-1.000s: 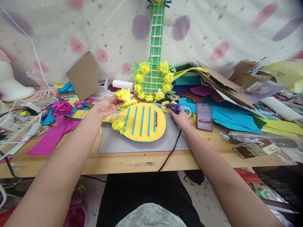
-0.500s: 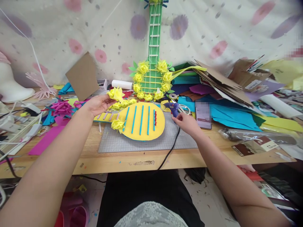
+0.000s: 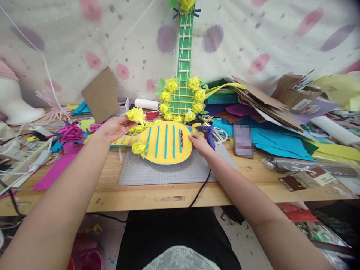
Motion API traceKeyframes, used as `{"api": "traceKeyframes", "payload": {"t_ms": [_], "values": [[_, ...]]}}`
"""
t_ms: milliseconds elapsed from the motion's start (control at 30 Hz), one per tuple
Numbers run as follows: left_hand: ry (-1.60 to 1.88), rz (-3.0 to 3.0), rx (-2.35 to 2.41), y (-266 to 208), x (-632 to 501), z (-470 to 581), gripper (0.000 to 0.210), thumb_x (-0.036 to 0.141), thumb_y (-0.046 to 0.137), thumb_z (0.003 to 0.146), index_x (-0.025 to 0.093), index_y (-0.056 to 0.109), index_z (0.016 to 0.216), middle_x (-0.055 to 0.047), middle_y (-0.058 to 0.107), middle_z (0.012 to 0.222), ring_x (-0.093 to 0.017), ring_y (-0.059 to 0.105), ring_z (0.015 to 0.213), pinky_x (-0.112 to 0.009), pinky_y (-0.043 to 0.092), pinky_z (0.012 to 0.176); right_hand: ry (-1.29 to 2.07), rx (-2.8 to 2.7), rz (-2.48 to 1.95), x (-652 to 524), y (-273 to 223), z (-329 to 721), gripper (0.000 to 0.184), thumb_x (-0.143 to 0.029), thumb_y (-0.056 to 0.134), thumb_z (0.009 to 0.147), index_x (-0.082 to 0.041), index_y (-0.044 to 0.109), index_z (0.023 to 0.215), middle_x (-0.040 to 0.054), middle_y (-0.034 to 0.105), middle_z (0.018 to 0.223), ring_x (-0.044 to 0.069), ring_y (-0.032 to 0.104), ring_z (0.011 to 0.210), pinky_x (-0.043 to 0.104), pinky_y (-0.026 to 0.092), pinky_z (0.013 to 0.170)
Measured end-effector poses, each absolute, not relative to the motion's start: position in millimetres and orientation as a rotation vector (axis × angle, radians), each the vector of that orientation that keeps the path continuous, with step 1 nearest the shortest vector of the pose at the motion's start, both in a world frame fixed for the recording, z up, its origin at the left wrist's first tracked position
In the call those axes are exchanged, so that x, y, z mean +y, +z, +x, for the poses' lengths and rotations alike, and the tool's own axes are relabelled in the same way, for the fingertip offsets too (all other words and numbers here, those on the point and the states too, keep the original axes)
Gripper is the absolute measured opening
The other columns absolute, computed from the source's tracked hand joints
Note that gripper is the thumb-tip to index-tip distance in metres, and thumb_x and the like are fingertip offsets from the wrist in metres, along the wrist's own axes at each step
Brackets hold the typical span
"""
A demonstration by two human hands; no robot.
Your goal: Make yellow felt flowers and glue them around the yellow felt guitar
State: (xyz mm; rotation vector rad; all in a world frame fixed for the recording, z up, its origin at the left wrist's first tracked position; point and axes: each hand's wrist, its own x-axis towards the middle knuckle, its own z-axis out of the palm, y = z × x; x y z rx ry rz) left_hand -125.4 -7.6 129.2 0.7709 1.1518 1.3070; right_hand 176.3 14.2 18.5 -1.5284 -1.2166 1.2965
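Note:
My left hand (image 3: 117, 128) pinches a yellow paper flower (image 3: 135, 114) above the neck of a yellow craft guitar (image 3: 161, 150). The guitar lies flat on a grey cutting mat (image 3: 146, 174), with blue strips across its body and a short red row near its right end. Another yellow flower (image 3: 138, 148) sits where neck and body meet. At the body's right edge, my right hand (image 3: 201, 145) grips the rim, its thumb on top and the other fingers partly hidden. Just behind that hand rests a blue glue gun (image 3: 208, 134), its black cord running off the table front.
A green craft guitar ringed with yellow flowers (image 3: 183, 93) leans on the back curtain. Coloured sheets (image 3: 277, 140) and cardboard (image 3: 267, 103) pile up at right, beside a phone (image 3: 243, 140). Magenta flowers (image 3: 70, 132) and power strips (image 3: 33, 153) crowd the left.
My right hand has moved left from beside the glue gun to the guitar's right edge. The guitar has shifted slightly left. My left hand still holds the flower.

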Motion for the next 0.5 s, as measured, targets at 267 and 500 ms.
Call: {"api": "traceKeyframes", "payload": {"t_ms": [267,500], "values": [[1.242,1.142,1.383,129,-13,-115,0.004,0.011,0.067,0.061,0.015,0.065,0.062,-0.004,0.066,0.070,-0.018,0.061,0.084,-0.029,0.049,0.082,1.172,-1.219,-1.564,34,16,164,0.021,-0.036,0.048,0.077,-0.020,0.061,0.077,0.0056,0.063,0.073,0.018,0.059,0.062,0.032,0.049,0.057],[0.605,2.358,1.454,133,-38,-90,0.005,0.022,0.063,0.061,0.020,0.067,0.063,-0.002,0.064,0.085,-0.017,0.057,0.081,-0.029,0.044,0.081,1.159,-1.286,-1.415,24,4,171,0.035,-0.050,0.042,0.079,-0.022,0.061,0.087,0.0060,0.063,0.079,0.020,0.062,0.073,0.034,0.050,0.063]]}}
